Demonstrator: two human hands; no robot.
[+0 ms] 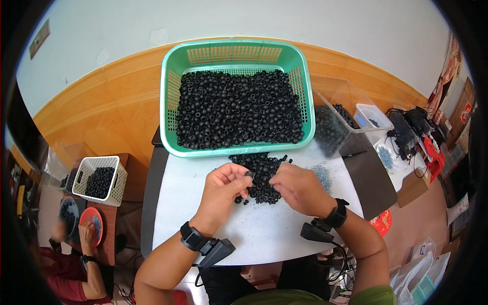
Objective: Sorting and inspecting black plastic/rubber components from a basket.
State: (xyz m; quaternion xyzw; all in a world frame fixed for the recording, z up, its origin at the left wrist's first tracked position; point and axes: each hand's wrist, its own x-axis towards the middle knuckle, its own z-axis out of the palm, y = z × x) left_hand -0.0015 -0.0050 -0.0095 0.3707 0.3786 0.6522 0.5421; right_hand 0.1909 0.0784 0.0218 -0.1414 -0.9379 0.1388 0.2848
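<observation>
A small black ring-like part (249, 174) sits between the thumb and fingertips of my left hand (227, 184). My right hand (299, 187) is closed in a pinch at the right side of a pile of small black parts (262, 170); whatever its fingertips hold is hidden. The pile lies on a white mat (203, 244) between both hands. Tiny pale-blue pieces (322, 175) are scattered on the mat beyond my right hand. Behind the pile stands a green basket (236, 151) holding a thick layer of similar round, hollow black parts (239, 107).
Right of the basket are a clear plastic bin (330, 134) and a small white tub (373, 122). Cables and dark devices (414, 129) crowd the far right. At left, a co-worker's hand (87, 233) is at a red bowl (99, 239), near a white basket (118, 185).
</observation>
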